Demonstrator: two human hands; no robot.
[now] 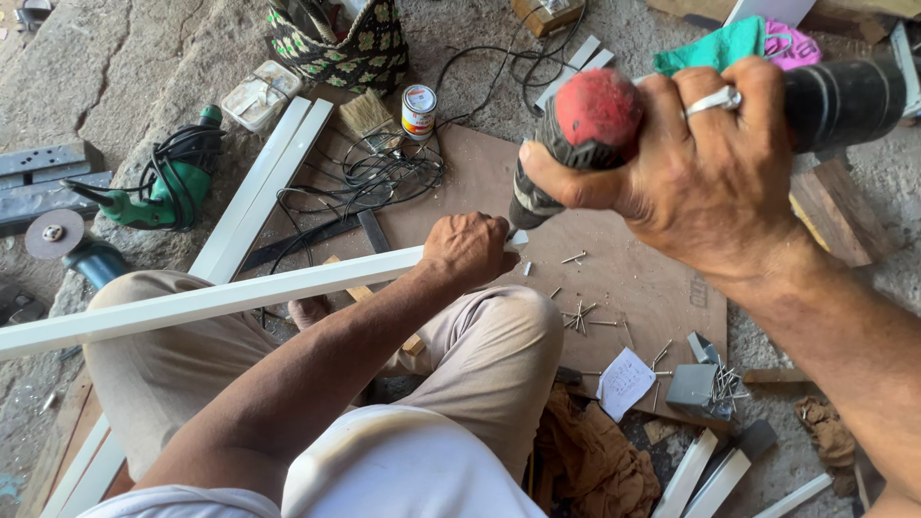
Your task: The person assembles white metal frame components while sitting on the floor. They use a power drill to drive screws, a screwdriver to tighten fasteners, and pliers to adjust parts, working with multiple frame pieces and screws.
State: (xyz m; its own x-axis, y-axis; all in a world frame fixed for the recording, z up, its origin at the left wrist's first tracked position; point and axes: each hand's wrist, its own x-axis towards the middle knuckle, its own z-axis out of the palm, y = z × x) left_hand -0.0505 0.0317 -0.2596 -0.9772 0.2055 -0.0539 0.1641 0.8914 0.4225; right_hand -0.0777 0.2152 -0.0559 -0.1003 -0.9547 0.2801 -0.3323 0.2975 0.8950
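While the fingers (705, 101) of the right hand (705, 177) wrap tightly around the black grip of a power drill (585, 129) with a red rear cap, one of them wearing a silver ring, the tool tilts down to the left so that its nose sits right at the end of a long white strip (211, 299). The left hand (467, 249) closes over that same end of the strip, fingers curled down around it and pinning it just above the person's bent knee; the drill's tip itself is hidden between the hand and the strip's end. From there the white strip runs left across the lap and past the frame's edge.

Under both hands lies a brown board (633, 278) serving as the work surface on the rough concrete floor. Loose nails (578, 317) are scattered on it just right of the knee, and a small grey box of more nails (710, 386) stands near a scrap of white paper (625, 382). Farther out, two more white strips (264, 182) lie side by side to the left, beside a tangle of black cable (384, 173), a small tin can (418, 112) and a brush (366, 115). A green power tool (173, 182) rests well off to the left, a patterned woven bag (341, 43) stands at the top, and a brown rag (595, 460) lies crumpled near the bottom.
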